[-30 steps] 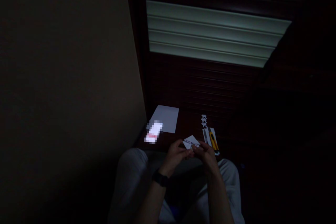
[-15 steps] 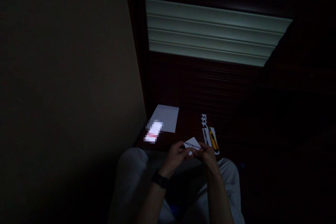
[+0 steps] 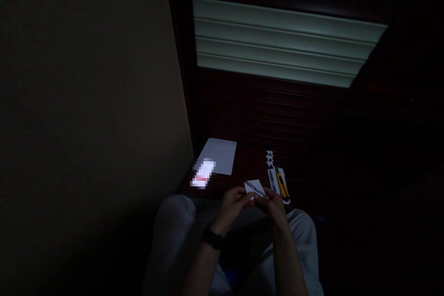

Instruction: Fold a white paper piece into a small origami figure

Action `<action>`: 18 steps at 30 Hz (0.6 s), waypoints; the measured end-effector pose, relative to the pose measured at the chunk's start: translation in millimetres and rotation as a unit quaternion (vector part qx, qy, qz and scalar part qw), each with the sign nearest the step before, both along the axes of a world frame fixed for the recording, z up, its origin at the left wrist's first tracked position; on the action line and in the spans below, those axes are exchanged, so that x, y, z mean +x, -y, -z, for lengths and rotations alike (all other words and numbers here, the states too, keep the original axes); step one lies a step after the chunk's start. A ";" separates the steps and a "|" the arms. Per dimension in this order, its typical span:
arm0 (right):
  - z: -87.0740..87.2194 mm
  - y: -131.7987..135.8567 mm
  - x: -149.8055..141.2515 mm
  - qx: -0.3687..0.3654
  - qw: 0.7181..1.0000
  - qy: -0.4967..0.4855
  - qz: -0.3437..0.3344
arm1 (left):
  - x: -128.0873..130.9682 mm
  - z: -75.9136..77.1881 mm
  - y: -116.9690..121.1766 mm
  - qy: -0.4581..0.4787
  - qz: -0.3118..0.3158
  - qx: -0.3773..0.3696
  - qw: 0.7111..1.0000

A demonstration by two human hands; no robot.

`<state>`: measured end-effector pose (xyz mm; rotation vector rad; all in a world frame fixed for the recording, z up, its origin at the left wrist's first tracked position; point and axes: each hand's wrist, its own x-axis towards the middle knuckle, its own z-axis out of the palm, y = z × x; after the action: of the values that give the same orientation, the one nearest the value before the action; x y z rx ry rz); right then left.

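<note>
Between both hands I hold a small folded white paper (image 3: 255,184) with dark lines across its face. My left hand (image 3: 236,203), below a black wristband, grips its left and lower edge, fingers closed. From the other side my right hand (image 3: 272,203) pinches the right and lower edge, its thumb on the front. The fingertips behind the paper are hidden. Just beyond my right hand, a yellow cutter knife (image 3: 283,188) lies on white paper pieces (image 3: 276,174), with a thin pen-like item (image 3: 271,176) to its left.
A large white sheet (image 3: 221,155) lies at the back left of the dark table (image 3: 248,162), with a bright pixelated rectangle (image 3: 204,173) over its near corner. Small folded white paper shapes (image 3: 269,158) stand in a row. A wall (image 3: 104,101) borders the left; dark louvred panels (image 3: 277,120) stand behind.
The folded paper has turned in my hands: its corner pointed up before, and now a flatter edge faces up. Both hands have stayed in nearly the same place.
</note>
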<state>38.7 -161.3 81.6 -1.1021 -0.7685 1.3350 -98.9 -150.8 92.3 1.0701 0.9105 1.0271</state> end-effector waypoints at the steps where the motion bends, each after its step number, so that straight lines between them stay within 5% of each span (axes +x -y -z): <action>1: 0.0 -0.2 -0.7 0.004 1.000 -0.006 -0.001 | -0.3 -0.1 0.4 0.005 -0.002 0.003 1.000; 18: -10.9 7.1 3.4 0.019 0.998 -0.011 -0.061 | -4.2 -2.7 3.6 -0.018 0.034 0.018 0.999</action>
<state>42.2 -168.5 92.6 -1.0226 -0.8542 1.4266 -103.0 -154.4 95.0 1.1461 0.8817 0.9742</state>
